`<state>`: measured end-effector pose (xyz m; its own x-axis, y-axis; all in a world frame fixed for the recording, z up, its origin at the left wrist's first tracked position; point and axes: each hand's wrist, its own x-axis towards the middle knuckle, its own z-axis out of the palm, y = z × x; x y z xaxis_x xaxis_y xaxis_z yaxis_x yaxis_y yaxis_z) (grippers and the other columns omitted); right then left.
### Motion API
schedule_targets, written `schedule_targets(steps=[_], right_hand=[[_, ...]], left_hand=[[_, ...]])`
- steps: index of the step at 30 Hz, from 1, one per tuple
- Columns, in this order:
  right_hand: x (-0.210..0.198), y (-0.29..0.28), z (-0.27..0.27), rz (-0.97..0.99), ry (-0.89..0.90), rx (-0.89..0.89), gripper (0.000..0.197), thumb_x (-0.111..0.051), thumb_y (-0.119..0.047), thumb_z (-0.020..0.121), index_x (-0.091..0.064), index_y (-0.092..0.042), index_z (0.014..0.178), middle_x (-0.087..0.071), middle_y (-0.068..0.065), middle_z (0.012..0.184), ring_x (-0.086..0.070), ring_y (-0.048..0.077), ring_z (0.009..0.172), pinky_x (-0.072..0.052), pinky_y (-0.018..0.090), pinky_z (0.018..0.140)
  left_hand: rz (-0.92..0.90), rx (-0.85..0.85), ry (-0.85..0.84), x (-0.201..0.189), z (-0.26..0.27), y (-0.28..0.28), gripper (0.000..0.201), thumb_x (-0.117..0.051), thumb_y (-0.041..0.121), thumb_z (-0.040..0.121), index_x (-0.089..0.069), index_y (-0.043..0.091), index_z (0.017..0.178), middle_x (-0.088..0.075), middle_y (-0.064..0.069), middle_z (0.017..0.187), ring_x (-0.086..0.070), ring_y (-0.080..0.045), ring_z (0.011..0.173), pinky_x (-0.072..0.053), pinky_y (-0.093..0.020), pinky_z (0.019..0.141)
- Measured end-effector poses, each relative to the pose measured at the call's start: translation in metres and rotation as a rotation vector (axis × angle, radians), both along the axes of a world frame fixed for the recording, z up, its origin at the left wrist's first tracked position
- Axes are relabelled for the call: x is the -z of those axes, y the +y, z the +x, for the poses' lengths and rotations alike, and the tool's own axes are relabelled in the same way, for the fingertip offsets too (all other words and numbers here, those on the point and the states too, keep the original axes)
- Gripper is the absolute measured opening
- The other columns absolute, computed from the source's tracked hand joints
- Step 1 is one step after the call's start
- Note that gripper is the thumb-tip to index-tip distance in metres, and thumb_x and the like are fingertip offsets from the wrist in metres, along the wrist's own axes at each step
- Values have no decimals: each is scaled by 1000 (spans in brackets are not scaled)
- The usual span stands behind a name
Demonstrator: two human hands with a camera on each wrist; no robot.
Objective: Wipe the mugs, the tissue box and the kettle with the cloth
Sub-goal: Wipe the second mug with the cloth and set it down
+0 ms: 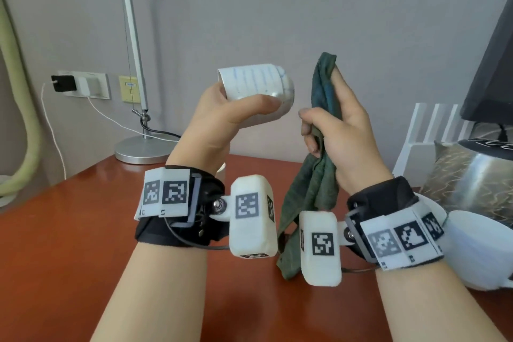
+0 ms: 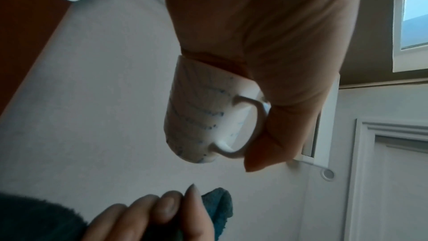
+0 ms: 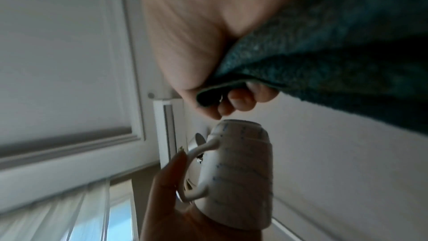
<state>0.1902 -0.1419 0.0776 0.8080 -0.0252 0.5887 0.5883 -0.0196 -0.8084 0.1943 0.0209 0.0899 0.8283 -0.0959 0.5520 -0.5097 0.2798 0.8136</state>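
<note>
While my left hand holds the mug on its side above the worktop, fingers and thumb wrapped round its body, my right hand grips the green cloth just beside the mug's base, not yet touching it. The cloth is bunched in a closed fist, with a long tail hanging down past the wrist toward the worktop.

I judge the step in hand to be wiping this first mug, and the grip needs tidying before I do it. In the right wrist view the cloth is pinched between thumb and curled fingers, so only a narrow fold faces the mug. I would spread a flat pad of cloth over my fingertips, so fabric and not skin meets the glaze.

The left wrist view shows the handle lying against my fingers. That is a firm hold, but it covers part of the wall. I would wipe the bare base and side first, then turn the mug within the left hand to reach the covered band, the handle and the rim.

The hanging tail could snag on the wrist cameras or drag across the worktop, so I would gather it up. A second white mug sits on the worktop close under my right wrist, with the steel kettle behind it; I should keep my elbow high enough not to knock it.
</note>
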Motion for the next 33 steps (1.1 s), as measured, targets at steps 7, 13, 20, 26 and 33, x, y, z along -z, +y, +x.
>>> schedule_targets(steps=[7, 13, 20, 26, 33], right_hand=[[-3, -6, -16, -483, -254, 195, 76, -53, -7, 93, -24, -68, 127, -67, -11, 96, -57, 10, 65, -51, 28, 62], [1, -6, -16, -571, -360, 295, 75, -46, -18, 85, -21, -72, 130, -54, 8, 64, -50, 25, 56, -49, 44, 56], [9, -2, -10, -606, -413, 329, 76, -45, -14, 79, -29, -60, 137, -46, 1, 56, -38, 17, 46, -43, 39, 48], [5, -4, -11, -569, -388, 340, 80, -44, -15, 76, -23, -78, 120, -61, 14, 72, -42, 22, 51, -45, 38, 53], [8, -5, -10, -554, -357, 328, 82, -45, -17, 76, -16, -76, 124, -59, 16, 71, -46, 25, 53, -47, 41, 53]], left_hand=[[-80, 22, -15, -8, -17, 2, 34, -61, 11, 85, -63, -15, 106, -70, -19, 91, -72, -28, 83, -54, -26, 71], [-134, 34, -6, -13, -26, -7, 22, -58, 10, 88, -68, -3, 103, -71, -19, 96, -72, -31, 91, -56, -31, 79], [-267, 113, 18, -15, -24, -10, 22, -56, 13, 89, -63, -5, 101, -65, -25, 108, -66, -35, 102, -50, -50, 100], [-109, 41, 12, -11, -21, -17, 26, -58, 6, 85, -67, -10, 104, -69, -28, 106, -71, -35, 95, -58, -35, 83], [-99, 16, 11, -8, -20, -24, 19, -63, 2, 84, -68, -7, 99, -72, -22, 95, -73, -30, 88, -58, -33, 79]])
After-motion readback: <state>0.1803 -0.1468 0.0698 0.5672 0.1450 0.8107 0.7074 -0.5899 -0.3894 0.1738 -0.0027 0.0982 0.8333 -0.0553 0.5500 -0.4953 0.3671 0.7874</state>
